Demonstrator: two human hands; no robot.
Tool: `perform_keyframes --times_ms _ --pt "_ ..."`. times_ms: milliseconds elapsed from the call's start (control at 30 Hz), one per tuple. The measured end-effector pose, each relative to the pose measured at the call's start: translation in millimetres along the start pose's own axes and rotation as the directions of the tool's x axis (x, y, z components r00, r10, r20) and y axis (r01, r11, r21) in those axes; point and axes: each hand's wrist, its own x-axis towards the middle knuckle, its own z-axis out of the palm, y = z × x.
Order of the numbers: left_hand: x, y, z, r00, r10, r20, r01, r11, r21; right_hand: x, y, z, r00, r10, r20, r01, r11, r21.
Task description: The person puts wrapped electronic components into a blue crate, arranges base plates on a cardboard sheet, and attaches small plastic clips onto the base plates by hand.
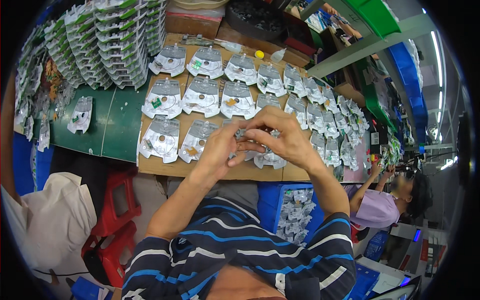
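Observation:
Both my hands are together over the near rows of grey-and-white plastic housings [200, 96] on a cardboard sheet. The fingers of my left hand [220, 149] are curled round a small grey part [239, 134], mostly hidden by fingers. My right hand [281, 134] pinches at the same spot, thumb and forefinger touching the left hand's fingers. Several housings carry a green circuit board [156, 102] or a tan flat piece [191, 150], with thin wires. Under my hands, a few housings are partly covered.
Tall stacks of housings [122, 42] stand at the far left. A dark round tray [256, 17] of small black parts, a yellow cap [259, 54] and a bottle [231, 46] lie at the back. A blue bin [270, 205] stands below the bench edge. People sit on both sides.

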Motion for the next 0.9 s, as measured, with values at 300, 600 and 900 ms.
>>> perform_keyframes --times_ms 300,600,900 --pt "7 8 -16 0.999 -0.022 0.025 0.023 1.000 -0.011 18 -3 13 0.938 -0.346 -0.014 0.322 0.888 -0.327" --pt "10 23 -27 0.993 0.049 0.106 -0.048 0.999 -0.012 132 117 7 0.881 -0.264 -0.393 -0.063 0.757 -0.650" --pt "2 31 -35 0.992 0.002 0.127 -0.016 0.994 0.112 120 114 24 0.906 -0.409 -0.110 0.119 0.495 -0.861"
